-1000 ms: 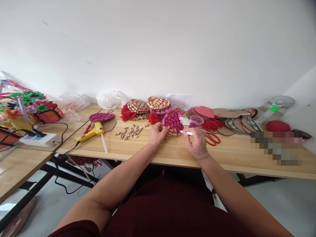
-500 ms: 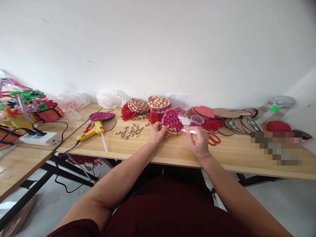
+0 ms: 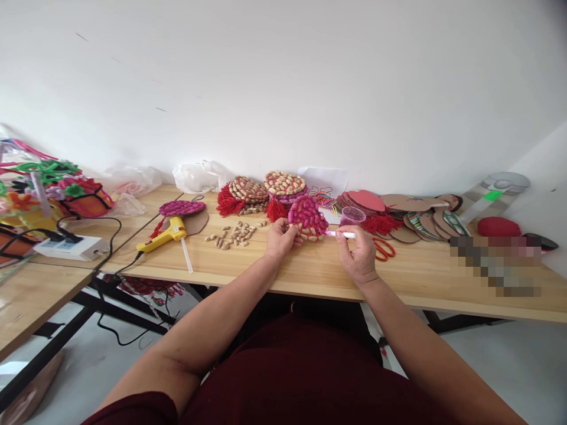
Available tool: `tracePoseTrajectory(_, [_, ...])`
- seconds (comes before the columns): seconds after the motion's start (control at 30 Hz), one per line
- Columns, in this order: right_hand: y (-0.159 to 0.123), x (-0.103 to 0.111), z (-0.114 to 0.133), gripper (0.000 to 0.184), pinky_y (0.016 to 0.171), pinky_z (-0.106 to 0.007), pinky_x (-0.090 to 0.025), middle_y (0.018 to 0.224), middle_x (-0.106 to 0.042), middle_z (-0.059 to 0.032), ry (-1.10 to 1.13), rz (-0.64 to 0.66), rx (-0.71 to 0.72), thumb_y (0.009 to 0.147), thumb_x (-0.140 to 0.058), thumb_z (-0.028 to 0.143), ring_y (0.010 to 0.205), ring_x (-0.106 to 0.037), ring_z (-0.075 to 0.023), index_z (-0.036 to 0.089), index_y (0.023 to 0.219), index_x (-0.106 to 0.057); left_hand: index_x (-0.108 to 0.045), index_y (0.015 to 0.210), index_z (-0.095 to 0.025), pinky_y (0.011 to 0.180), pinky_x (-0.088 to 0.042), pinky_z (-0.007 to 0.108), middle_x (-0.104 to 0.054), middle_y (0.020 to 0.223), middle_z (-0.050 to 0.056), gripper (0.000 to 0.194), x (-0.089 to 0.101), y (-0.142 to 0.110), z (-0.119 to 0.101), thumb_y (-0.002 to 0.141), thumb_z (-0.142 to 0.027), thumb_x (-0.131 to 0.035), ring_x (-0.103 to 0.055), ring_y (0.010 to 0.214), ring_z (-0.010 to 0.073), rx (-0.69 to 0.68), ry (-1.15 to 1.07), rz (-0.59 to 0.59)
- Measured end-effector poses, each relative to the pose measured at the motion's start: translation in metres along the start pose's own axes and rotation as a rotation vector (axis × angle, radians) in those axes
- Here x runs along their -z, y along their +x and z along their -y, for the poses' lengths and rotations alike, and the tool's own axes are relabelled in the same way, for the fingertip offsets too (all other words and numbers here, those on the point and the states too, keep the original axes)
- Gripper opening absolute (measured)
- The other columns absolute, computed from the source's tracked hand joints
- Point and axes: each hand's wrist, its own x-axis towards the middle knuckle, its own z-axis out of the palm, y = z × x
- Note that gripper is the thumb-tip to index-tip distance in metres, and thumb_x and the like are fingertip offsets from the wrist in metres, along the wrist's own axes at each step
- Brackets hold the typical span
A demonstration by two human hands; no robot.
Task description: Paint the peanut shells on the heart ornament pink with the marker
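Over the wooden table [image 3: 305, 274], the left hand's [image 3: 282, 239] fingers grip a round magenta-and-tan peanut-covered disc [image 3: 309, 217] at eight o'clock; the right hand's [image 3: 358, 254] pinch a slim white stick [image 3: 347, 235], its tip at four.

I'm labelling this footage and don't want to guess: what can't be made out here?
In the head view:
Peanut piece in the left hand: its back, facing away from the camera.
White pen: whether its tip touches, too small.
Orange loops: the rest, behind the right hand.
Pixelated patch: whatever it masks.
Leftmost orange basket: cut off by the left edge.
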Motion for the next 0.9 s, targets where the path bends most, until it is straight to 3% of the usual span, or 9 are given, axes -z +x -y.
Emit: tracePoseTrajectory(0.9, [-0.0006, 0.0002, 0.0007, 0.012, 0.080, -0.039, -0.048, 0.085, -0.074, -0.0047, 0.022, 0.033, -0.039, 0.097, -0.057, 0.032, 0.080, -0.067, -0.0218, 0.023, 0.092, -0.064, -0.051, 0.082, -0.021, 0.045, -0.054, 0.023, -0.066, 0.060, -0.003, 0.031, 0.0006, 0.0020, 0.0017, 0.073, -0.038, -0.076, -0.066, 0.047, 0.0150, 0.030, -0.025, -0.030])
